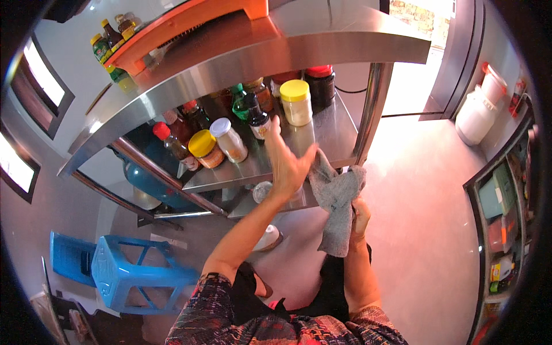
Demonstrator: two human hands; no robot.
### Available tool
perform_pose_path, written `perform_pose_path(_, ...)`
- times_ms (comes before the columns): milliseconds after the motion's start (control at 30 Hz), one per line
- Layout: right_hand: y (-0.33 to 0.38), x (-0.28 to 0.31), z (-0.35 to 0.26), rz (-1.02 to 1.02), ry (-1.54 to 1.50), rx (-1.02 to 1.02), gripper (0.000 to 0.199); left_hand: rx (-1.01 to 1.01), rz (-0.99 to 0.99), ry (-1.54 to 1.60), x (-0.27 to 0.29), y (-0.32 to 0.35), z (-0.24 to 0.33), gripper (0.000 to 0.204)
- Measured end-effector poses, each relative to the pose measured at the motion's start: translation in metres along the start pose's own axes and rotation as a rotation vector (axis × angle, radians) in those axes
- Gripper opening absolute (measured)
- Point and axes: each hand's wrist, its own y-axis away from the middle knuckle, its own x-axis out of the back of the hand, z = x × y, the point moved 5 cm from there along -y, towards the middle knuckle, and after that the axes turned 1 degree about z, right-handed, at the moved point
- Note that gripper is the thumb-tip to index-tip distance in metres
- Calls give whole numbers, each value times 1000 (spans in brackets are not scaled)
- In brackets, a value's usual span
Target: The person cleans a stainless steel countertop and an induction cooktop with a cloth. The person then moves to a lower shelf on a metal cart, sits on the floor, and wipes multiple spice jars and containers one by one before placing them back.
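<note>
My right hand (360, 220) is closed on a grey cloth (335, 198), which hangs bunched in front of the steel shelf (330, 135). With fingers and thumb apart, my left hand (287, 162) reaches up to a dark bottle with a pale label (258, 122); whether it touches the bottle I cannot tell. Its thumb tip comes close to the cloth's upper end. Around that bottle stand a yellow-lidded jar (296, 103), a green bottle (240, 102), a white-lidded jar (229, 141), a jar with a yellow lid lying tilted (205, 148) and a red-capped bottle (174, 145).
Above the shelf runs a steel worktop (322, 49) bearing an orange rack (190, 29) and several bottles. Blue plastic stools (123, 273) stand at lower left. A blue gas cylinder (150, 183) is under the unit. At right are a white container (477, 115) and a stocked shelf (497, 230).
</note>
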Motion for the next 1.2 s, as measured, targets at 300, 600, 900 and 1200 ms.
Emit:
perform_pose_path(300,6,-13,-22,131,7,62,43,255,156,-105,-87,-75,-79,108)
perform_pose_path(600,2,5,-22,13,64,80,41,153,83,67,-66,-31,-49,95)
perform_pose_path(900,8,-1,-21,58,28,67,36,244,32,486,47,42,-24,90)
perform_pose_path(1200,9,-10,-4,66,47,6,36,259,439,118,193,41,-82,81)
